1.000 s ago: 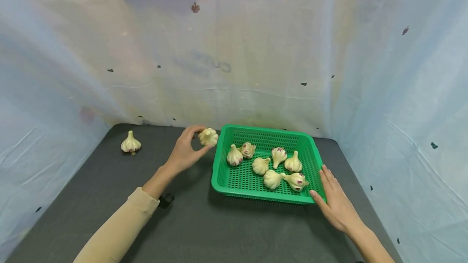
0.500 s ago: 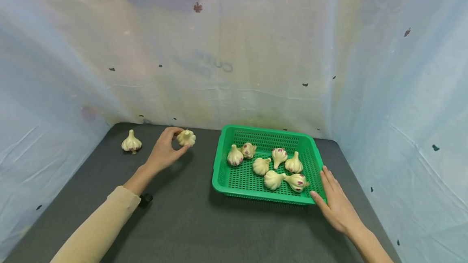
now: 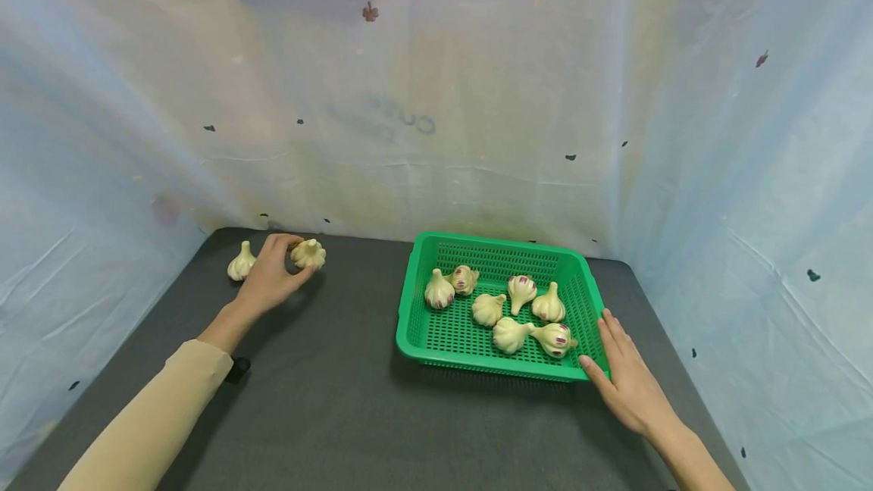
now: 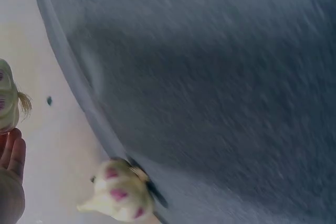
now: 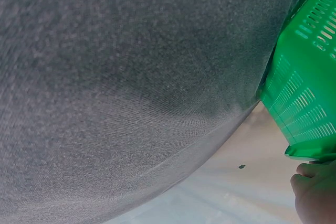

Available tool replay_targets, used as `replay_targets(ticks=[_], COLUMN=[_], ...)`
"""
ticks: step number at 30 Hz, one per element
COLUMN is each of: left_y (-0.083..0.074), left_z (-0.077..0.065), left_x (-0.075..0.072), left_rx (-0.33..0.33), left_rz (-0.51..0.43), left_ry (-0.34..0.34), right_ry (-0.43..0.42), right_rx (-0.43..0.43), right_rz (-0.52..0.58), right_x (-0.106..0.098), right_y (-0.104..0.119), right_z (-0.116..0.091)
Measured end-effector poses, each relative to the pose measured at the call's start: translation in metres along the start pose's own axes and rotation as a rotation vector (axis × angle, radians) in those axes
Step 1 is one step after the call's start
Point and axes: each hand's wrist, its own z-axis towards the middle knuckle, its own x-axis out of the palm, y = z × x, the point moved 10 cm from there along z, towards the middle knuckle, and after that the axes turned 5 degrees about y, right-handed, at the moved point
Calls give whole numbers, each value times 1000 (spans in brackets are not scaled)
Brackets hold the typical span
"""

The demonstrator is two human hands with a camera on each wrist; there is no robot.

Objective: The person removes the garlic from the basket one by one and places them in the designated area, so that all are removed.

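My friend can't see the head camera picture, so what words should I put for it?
A person's left hand holds a garlic bulb over a dark table, with another bulb partly hidden behind that hand. The right hand touches the near right corner of a green basket with seven garlic bulbs inside.

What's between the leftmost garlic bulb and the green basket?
In the head view: the left hand, holding another garlic bulb, then a bare stretch of dark tabletop.

Left sleeve: was plain beige, its cuff ending behind the left grip.
Black wrist piece: was small, behind that grip.
Right forearm: was bare behind the right grip.
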Motion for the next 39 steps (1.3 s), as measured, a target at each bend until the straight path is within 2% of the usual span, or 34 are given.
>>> replay_targets(ticks=[10,22,27,39], left_y=[36,62,65,65], left_z=[-6,-10,-12,-11], left_x=[-7,-4,-1,0], left_rx=[-89,-141,-154,-164], left_rz=[113,238,246,273], left_ry=[84,191,210,190], right_ry=[-1,-11,1,-1], right_rx=[-1,-14,0,2], right_rz=[4,-2,5,10], right_x=[0,0,2,1], right_y=[0,1,0,-2], right_z=[0,1,1,0])
